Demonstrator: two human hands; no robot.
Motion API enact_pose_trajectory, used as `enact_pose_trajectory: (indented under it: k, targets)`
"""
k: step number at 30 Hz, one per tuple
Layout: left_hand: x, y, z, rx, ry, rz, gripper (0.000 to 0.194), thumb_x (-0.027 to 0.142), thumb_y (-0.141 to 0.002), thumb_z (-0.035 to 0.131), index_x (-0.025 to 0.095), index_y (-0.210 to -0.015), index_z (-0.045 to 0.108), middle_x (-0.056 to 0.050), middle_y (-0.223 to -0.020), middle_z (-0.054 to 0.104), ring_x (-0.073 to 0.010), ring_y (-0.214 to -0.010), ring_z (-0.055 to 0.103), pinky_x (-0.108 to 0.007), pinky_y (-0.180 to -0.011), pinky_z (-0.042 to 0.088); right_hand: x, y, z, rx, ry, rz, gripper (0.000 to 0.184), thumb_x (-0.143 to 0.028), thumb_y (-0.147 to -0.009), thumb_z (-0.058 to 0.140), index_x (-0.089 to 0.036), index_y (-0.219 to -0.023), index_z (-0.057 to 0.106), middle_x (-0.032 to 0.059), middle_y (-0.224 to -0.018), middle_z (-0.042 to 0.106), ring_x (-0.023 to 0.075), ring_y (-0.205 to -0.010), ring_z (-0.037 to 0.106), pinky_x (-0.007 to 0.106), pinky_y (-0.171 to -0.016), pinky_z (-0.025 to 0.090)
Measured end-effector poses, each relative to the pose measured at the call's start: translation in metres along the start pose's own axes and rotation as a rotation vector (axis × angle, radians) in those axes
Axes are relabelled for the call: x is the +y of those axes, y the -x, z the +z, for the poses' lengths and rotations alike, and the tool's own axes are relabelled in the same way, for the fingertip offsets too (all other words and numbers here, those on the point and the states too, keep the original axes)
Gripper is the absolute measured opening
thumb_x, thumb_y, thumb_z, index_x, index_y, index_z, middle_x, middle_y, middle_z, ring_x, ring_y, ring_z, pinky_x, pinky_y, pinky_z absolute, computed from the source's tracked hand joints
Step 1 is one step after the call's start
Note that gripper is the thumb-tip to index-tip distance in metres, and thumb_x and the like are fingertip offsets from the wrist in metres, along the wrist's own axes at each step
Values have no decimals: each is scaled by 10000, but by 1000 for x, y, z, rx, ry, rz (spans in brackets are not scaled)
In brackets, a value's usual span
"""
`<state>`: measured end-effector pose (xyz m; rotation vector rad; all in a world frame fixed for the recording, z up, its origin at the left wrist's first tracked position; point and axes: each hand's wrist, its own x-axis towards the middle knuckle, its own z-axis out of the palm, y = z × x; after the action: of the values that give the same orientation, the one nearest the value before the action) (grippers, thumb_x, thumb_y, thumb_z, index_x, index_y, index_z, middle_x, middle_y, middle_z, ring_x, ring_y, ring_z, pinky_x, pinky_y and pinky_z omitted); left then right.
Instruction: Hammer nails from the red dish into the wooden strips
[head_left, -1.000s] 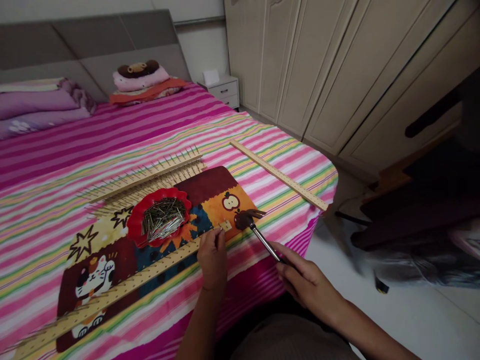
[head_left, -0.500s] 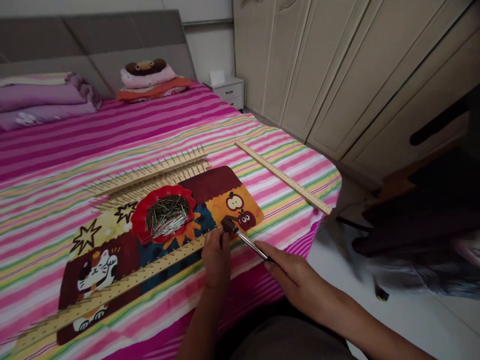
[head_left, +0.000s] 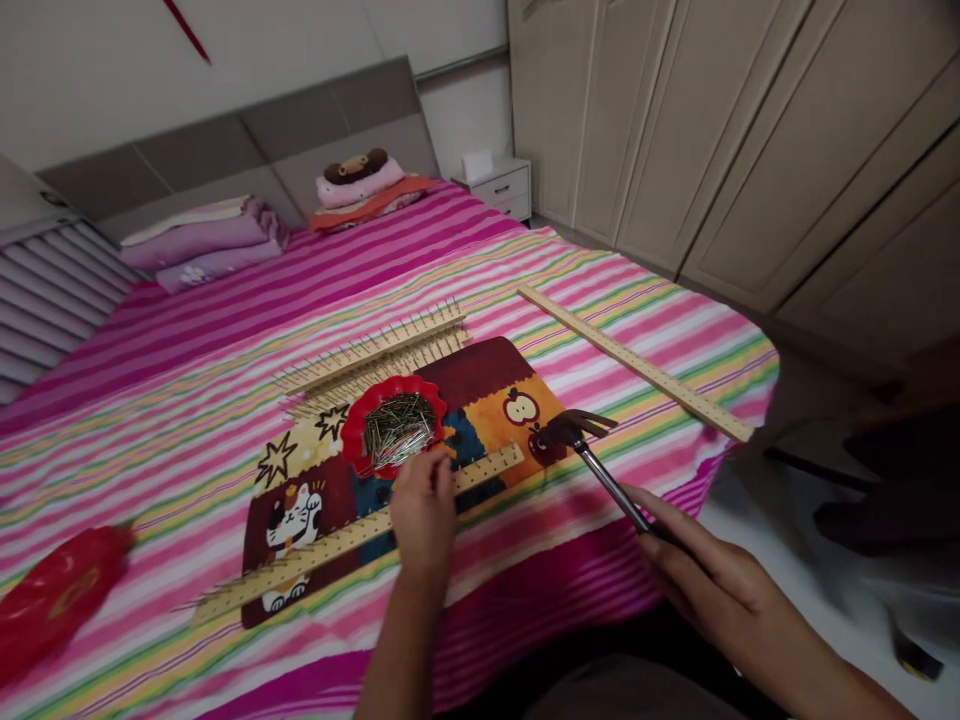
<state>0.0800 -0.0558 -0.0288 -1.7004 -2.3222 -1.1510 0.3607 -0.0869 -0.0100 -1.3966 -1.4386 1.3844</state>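
Note:
My right hand (head_left: 720, 575) is closed around the handle of a claw hammer (head_left: 604, 475), whose head is raised near the right end of a pale wooden strip (head_left: 337, 540). This strip has holes and a row of nails in it, and it lies across a patterned mat (head_left: 495, 370). My left hand (head_left: 424, 515) is just above the strip, at the near edge of a red scalloped bowl (head_left: 352, 430). Its fingers are curled together, and what they hold, if anything, is hidden. Inside the bowl is a pile of loose nails (head_left: 401, 425).
Behind the bowl lie wooden strips bristling with nails (head_left: 375, 350). Another drilled strip (head_left: 637, 365) lies to the right near the edge of the bed. A red plastic bag (head_left: 64, 595) is at the left. Folded bedding (head_left: 210, 240) sits by the headboard.
My left hand has moved from the strip's right end toward the bowl. The hammer has shifted right, away from the left hand. The view has turned left, bringing in the red bag.

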Motion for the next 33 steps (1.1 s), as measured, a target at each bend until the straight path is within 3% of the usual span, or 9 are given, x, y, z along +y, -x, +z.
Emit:
enact_pose_trajectory:
  k: [2,4,9,12,15,19,24,28,33]
  targets:
    - [-22,-25,-17,-40,-212,-70,186,271,-809,515,221,-826,694,-53,-824,681,-189,-781,612,-300,-733,467,4,1,-1,-35,-11,17,547,-481,-870,515,-235,-1358,531,14,-665,629,172,-547,531,247,-482,459]
    - [-41,-47,-28,-163,-421,-94,218,255,-797,500,216,-833,711,-80,-836,697,-219,-812,617,-323,-758,459,9,0,-2,-60,-14,23,560,-489,-879,496,-228,-1374,507,17,-687,626,165,-547,515,237,-465,432]
    - [-58,-74,-27,-503,-665,-201,258,217,-736,500,218,-842,735,-131,-884,719,-292,-853,648,-369,-728,451,15,0,1,-65,-41,50,563,-486,-871,516,-210,-1361,515,4,-659,597,160,-555,515,248,-524,455]
    - [-55,-79,-23,-549,-698,-238,244,223,-716,521,201,-841,729,-152,-897,718,-307,-867,654,-363,-709,444,16,1,3,-67,-72,53,548,-476,-870,519,-212,-1351,529,8,-681,604,156,-569,521,247,-533,457]
    - [-57,-82,-26,-548,-699,-197,215,223,-708,526,208,-805,718,-131,-854,716,-268,-817,653,-321,-677,435,17,2,4,-62,-65,55,534,-463,-882,506,-217,-1356,524,-19,-620,542,134,-504,451,222,-458,402]
    - [-64,-82,-39,-457,-544,-181,154,284,-710,544,239,-708,691,-54,-727,692,-204,-711,619,-269,-624,409,21,2,2,-72,-70,76,551,-464,-874,512,-222,-1368,510,-14,-653,550,136,-528,458,221,-473,404]
    - [-63,-76,-53,-376,-164,-410,181,394,-679,589,243,-698,687,21,-526,602,-170,-576,562,-258,-561,380,21,2,3,-72,-95,103,570,-459,-860,533,-195,-1365,511,-17,-645,532,121,-508,417,205,-435,362]
    - [-48,-69,-57,-304,150,-530,273,453,-565,676,204,-675,678,21,-543,607,-144,-550,528,-252,-543,389,14,3,5,-68,-82,94,552,-439,-863,535,-172,-1346,530,-69,-517,354,107,-442,293,200,-363,237]
    - [-15,-52,-51,-290,545,-574,433,485,-433,762,158,-701,669,8,-580,613,-108,-546,506,-238,-540,406,9,4,6,-35,-69,99,546,-436,-873,525,-175,-1352,529,-68,-508,374,102,-423,313,201,-356,243]
